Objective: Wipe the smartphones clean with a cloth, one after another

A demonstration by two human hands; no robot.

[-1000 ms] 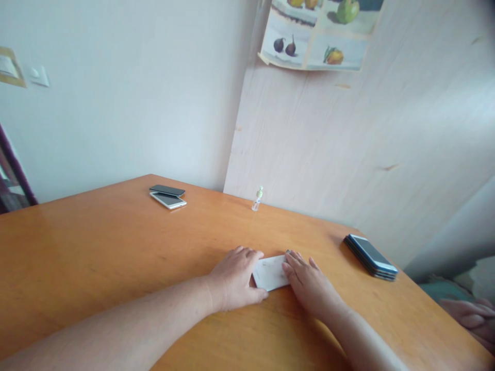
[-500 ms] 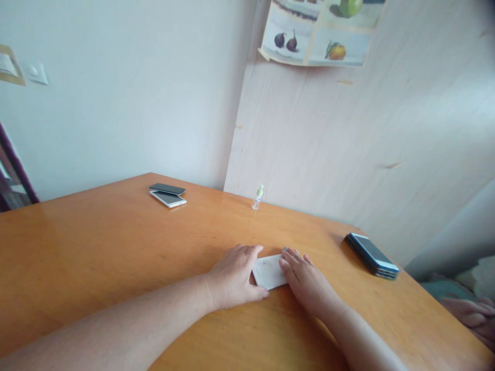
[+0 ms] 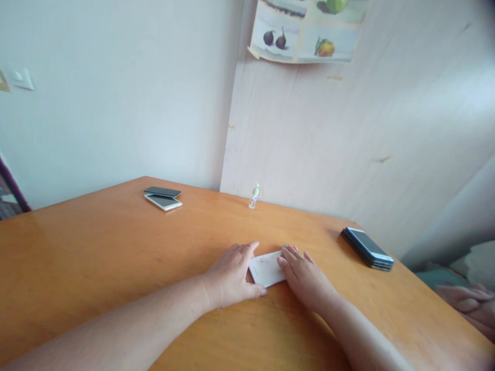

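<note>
A white phone [image 3: 266,270], apparently back up, lies on the wooden table [image 3: 96,247] in front of me. My left hand [image 3: 234,273] brackets its left end, thumb at the near corner and index finger at the far one. Across the right end lies my right hand [image 3: 303,275], palm down, fingers close together and pressed onto the surface. A small grey, shiny bit [image 3: 285,246] peeks out at the right fingertips; the rest of it is hidden, so I cannot tell what it is.
A small clear spray bottle [image 3: 253,197] with a pale green top stands near the back edge. Two phones [image 3: 163,201] overlap at the back left. A stack of several phones [image 3: 367,248] sits by the right edge. Part of another person's hand [image 3: 466,301] shows at far right.
The view has turned slightly, so everything shifts a little leftward in the picture. Both hands keep nearly the same place on the white phone.
</note>
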